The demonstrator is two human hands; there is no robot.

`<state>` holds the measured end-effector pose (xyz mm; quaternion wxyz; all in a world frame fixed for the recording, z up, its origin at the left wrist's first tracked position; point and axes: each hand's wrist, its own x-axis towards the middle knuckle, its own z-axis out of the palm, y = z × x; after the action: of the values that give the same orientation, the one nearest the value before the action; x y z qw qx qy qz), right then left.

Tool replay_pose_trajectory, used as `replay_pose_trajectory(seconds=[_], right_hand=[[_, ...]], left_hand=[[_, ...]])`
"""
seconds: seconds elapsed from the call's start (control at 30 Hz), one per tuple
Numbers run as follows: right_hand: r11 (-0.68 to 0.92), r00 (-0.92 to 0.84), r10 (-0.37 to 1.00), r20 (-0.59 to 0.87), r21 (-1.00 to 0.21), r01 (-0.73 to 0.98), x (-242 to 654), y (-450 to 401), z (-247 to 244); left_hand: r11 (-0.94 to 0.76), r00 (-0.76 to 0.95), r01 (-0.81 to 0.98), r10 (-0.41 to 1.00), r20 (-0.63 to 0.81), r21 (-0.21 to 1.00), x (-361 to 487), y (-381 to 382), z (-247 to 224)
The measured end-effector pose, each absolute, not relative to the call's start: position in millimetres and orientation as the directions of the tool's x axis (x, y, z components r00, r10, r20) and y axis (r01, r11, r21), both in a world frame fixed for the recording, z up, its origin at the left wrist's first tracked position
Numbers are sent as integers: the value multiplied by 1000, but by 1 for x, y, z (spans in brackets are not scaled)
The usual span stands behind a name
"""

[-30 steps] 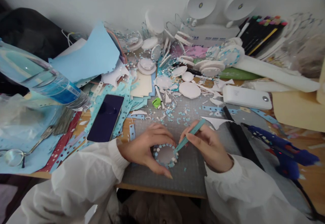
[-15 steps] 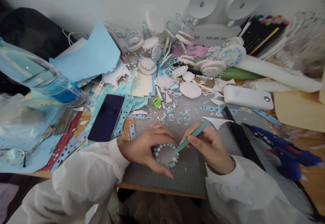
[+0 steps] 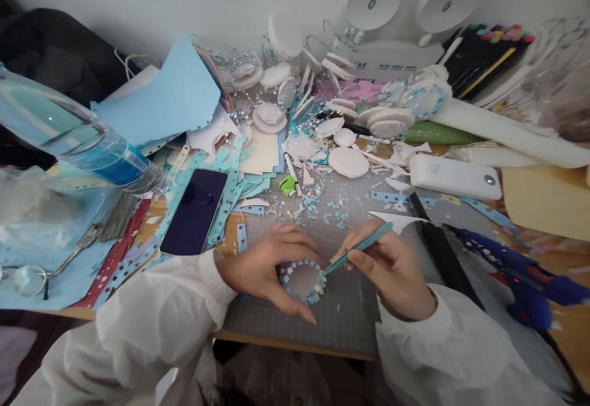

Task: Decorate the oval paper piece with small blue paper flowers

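A round white disc (image 3: 303, 279), its rim set with small blue and white paper flowers, lies on the grey cutting mat (image 3: 354, 326). My left hand (image 3: 279, 271) curves around its left side, thumb near the front edge and fingers along the back, steadying it. Between the thumb and fingers of my right hand (image 3: 380, 265) are teal tweezers (image 3: 357, 249), slanting down to the left. Their tips meet the flowers at the disc's right edge; whether a flower is pinched there is too small to tell. A tiny teal piece (image 3: 338, 307) rests on the mat nearby.
A phone (image 3: 194, 211) and a water bottle (image 3: 101, 142) lie to the left. White discs (image 3: 349, 162) and loose paper flowers crowd the back. Rightward are a white power bank (image 3: 455, 175), a black bar (image 3: 445, 252) and a blue glue gun (image 3: 520, 271).
My right hand has shifted slightly right and the tweezers lie at a flatter slant, their tips still at the disc's right edge. My left hand and the disc stay nearly the same.
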<state>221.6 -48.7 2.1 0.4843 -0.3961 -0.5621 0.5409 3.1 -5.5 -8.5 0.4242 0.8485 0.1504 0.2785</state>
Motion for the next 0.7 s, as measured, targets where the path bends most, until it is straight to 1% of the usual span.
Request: replay_pose_trajectory(seconds=[0.27, 0.6, 0.7], right_hand=[[133, -210, 966, 149, -987, -85, 223, -52, 1], [271, -245, 926, 287, -958, -97, 223, -53, 3], [257, -239, 931, 277, -960, -113, 224, -53, 3]], left_hand=[[-591, 805, 34, 495, 328, 806, 3, -6, -8], [-576, 802, 13, 494, 336, 818, 2, -5, -10], [-565, 808, 21, 495, 319, 825, 2, -5, -6]])
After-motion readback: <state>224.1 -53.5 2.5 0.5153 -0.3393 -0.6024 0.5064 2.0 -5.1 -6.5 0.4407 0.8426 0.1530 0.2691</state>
